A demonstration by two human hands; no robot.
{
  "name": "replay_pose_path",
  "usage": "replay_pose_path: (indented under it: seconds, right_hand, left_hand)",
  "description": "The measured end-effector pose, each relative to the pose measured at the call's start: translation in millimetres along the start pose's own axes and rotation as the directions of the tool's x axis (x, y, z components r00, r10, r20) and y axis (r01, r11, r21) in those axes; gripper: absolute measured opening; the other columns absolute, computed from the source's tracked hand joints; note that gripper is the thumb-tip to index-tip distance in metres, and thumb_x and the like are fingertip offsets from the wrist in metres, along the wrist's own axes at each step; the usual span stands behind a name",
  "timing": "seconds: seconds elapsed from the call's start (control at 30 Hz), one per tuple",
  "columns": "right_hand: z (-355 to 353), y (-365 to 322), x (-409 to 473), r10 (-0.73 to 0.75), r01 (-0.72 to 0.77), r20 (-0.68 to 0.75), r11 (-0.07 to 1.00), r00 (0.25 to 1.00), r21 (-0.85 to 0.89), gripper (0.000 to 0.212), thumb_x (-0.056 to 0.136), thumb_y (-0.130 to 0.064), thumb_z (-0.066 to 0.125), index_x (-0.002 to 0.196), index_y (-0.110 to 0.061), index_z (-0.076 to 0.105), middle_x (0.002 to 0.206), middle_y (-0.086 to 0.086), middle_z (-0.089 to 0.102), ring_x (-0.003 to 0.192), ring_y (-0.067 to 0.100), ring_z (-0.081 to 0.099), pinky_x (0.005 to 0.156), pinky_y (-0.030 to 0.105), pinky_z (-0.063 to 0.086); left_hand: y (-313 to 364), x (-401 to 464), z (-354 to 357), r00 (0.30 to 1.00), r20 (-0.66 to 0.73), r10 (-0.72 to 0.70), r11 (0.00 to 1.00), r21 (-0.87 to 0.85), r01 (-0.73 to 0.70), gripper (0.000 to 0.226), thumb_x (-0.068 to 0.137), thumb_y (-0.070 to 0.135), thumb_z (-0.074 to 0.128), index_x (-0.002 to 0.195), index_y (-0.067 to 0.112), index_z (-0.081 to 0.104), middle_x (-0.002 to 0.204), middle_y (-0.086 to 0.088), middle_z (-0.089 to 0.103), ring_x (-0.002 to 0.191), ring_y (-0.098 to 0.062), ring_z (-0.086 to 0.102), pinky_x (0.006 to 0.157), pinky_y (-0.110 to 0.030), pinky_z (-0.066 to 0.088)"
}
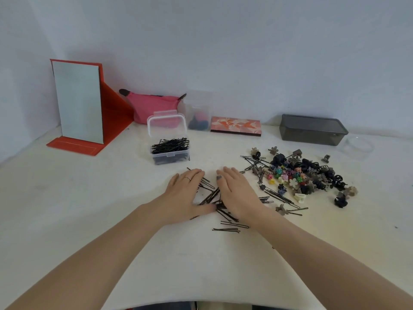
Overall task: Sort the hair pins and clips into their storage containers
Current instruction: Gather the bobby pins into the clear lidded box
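Note:
A heap of black hair pins [210, 198] lies on the white table between my two hands. My left hand [185, 193] lies flat on the pins' left side, fingers straight. My right hand [237, 193] lies flat on their right side, fingers straight. Behind them stands a small clear box [170, 139], lid up, full of black pins. To the right is a pile of small claw clips [304, 175] in several colours, mixed with more loose pins [279, 198]. A dark grey lidded container [312, 129] stands at the back right.
A red-framed standing mirror [78, 104] is at the back left, with a pink pouch [154, 106] beside it. A clear holder [199, 115] and a patterned flat case [235, 126] stand against the wall. A clear round dish [357, 146] sits by the grey container.

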State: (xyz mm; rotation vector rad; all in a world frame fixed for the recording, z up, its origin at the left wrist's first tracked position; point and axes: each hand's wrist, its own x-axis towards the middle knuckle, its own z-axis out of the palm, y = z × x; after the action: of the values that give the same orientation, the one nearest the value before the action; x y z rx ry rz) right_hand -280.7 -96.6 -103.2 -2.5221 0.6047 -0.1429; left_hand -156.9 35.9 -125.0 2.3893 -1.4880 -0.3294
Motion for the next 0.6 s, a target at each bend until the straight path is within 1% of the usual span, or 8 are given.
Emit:
replay_pose_path:
  seconds: [0.07, 0.13, 0.2, 0.27, 0.33, 0.4, 0.53, 0.6]
  right_hand:
    - [-11, -2, -8, -0.014, 0.012, 0.019, 0.996, 1.000, 0.087, 0.045, 0.108, -0.027, 0.024, 0.140, -0.005, 0.047, 0.146, 0.010, 0.048, 0.136, 0.022, 0.037, 0.107, 0.020, 0.021]
    - [-23, 5, -12, -0.028, 0.025, 0.068, 0.999, 0.997, 0.041, 0.049, 0.106, -0.037, 0.026, 0.150, -0.018, 0.037, 0.153, 0.001, 0.041, 0.141, 0.017, 0.034, 0.111, 0.024, 0.023]
    - [-30, 12, -19, -0.084, 0.106, 0.167, 0.986, 0.982, -0.130, 0.056, 0.103, -0.047, 0.033, 0.154, -0.025, 0.028, 0.157, -0.004, 0.034, 0.144, 0.015, 0.028, 0.115, 0.026, 0.021]
    - [-32, 15, -28, -0.148, 0.212, 0.247, 0.943, 0.958, -0.257, 0.066, 0.098, -0.056, 0.039, 0.155, -0.029, 0.021, 0.161, -0.006, 0.025, 0.147, 0.014, 0.021, 0.117, 0.027, 0.017]
    - [-31, 12, -36, -0.183, 0.262, 0.274, 0.922, 0.944, -0.285, 0.075, 0.093, -0.062, 0.044, 0.156, -0.031, 0.016, 0.162, -0.007, 0.021, 0.148, 0.013, 0.017, 0.118, 0.027, 0.015]
    - [-27, 8, -40, -0.201, 0.280, 0.278, 0.918, 0.939, -0.280, 0.083, 0.089, -0.062, 0.051, 0.156, -0.030, 0.013, 0.160, -0.007, 0.023, 0.147, 0.015, 0.018, 0.117, 0.027, 0.017]
    - [-22, 3, -41, -0.248, 0.306, 0.243, 0.921, 0.938, -0.241, 0.080, 0.088, -0.050, 0.060, 0.154, -0.029, 0.020, 0.147, -0.009, 0.041, 0.134, 0.016, 0.032, 0.108, 0.029, 0.033]
    - [-23, 3, -40, -0.245, 0.292, 0.226, 0.934, 0.943, -0.205, 0.071, 0.089, -0.041, 0.061, 0.151, -0.030, 0.028, 0.137, -0.006, 0.049, 0.128, 0.017, 0.038, 0.103, 0.032, 0.038]
  left_hand:
    - [-9, 0, -6, 0.997, -0.064, 0.049, 0.999, -0.002, -0.049, 0.092, 0.074, 0.078, 0.037, 0.143, 0.016, 0.040, 0.144, 0.002, 0.040, 0.133, -0.018, 0.035, 0.113, -0.034, 0.029]
    - [-19, -2, -14, 0.992, -0.084, 0.098, 0.994, 0.065, -0.092, 0.067, 0.083, 0.068, 0.038, 0.131, 0.023, 0.050, 0.125, 0.008, 0.048, 0.114, -0.015, 0.044, 0.100, -0.037, 0.041]
    - [-24, -6, -23, 0.990, -0.077, 0.121, 0.986, 0.128, -0.111, 0.060, 0.085, 0.065, 0.035, 0.126, 0.026, 0.053, 0.117, 0.012, 0.049, 0.108, -0.014, 0.046, 0.094, -0.035, 0.042]
    - [-24, -11, -29, 0.993, -0.060, 0.104, 0.983, 0.158, -0.094, 0.071, 0.081, 0.073, 0.035, 0.131, 0.026, 0.050, 0.121, 0.012, 0.049, 0.113, -0.015, 0.047, 0.097, -0.032, 0.040]
    - [-26, -15, -33, 0.998, -0.013, 0.061, 0.979, 0.197, -0.057, 0.090, 0.073, 0.083, 0.041, 0.141, 0.025, 0.041, 0.132, 0.011, 0.043, 0.123, -0.014, 0.041, 0.104, -0.031, 0.037]
    - [-25, -20, -33, 0.999, 0.046, 0.007, 0.977, 0.211, -0.016, 0.095, 0.071, 0.083, 0.050, 0.143, 0.023, 0.036, 0.133, 0.011, 0.037, 0.124, -0.013, 0.036, 0.105, -0.032, 0.037]
    - [-16, -22, -38, 0.998, 0.069, 0.009, 0.981, 0.193, -0.022, 0.052, 0.086, 0.060, 0.058, 0.123, 0.025, 0.047, 0.110, 0.010, 0.039, 0.101, -0.009, 0.041, 0.083, -0.030, 0.046]
    - [-13, -21, -44, 0.996, 0.086, -0.012, 0.978, 0.206, -0.006, 0.037, 0.091, 0.049, 0.058, 0.116, 0.025, 0.048, 0.106, 0.009, 0.042, 0.095, -0.010, 0.046, 0.080, -0.031, 0.048]
